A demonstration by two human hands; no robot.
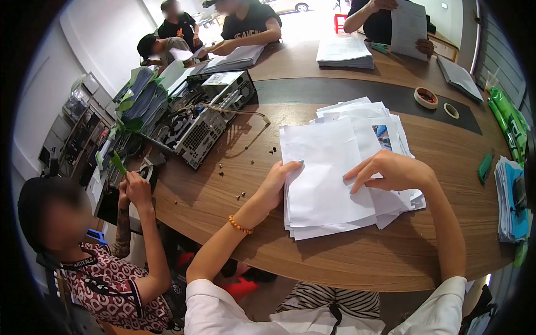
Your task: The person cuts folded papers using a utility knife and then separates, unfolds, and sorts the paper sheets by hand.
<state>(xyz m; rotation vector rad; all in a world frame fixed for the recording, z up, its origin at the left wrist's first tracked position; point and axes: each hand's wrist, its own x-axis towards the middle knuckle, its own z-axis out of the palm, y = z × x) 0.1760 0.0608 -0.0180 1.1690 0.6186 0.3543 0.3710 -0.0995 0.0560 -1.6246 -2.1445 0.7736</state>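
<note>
A loose stack of white paper sheets [321,167] lies in front of me on the table, its layers unevenly fanned out. My left hand [274,181] grips the left edge, thumb on top and the other fingers mostly hidden. My right hand [385,170] rests over the right side of the stack; its bent fingers are apart and their tips touch the top sheet. Behind that hand, a sheet with a coloured picture [382,137] shows among the papers.
An opened computer case [209,120] stands at left, with small screws [221,173] scattered nearby. Tape rolls [426,98] lie at back right, and stacked papers [344,53] at the far side. A seated person [111,268] is on my left; others handle papers across the table.
</note>
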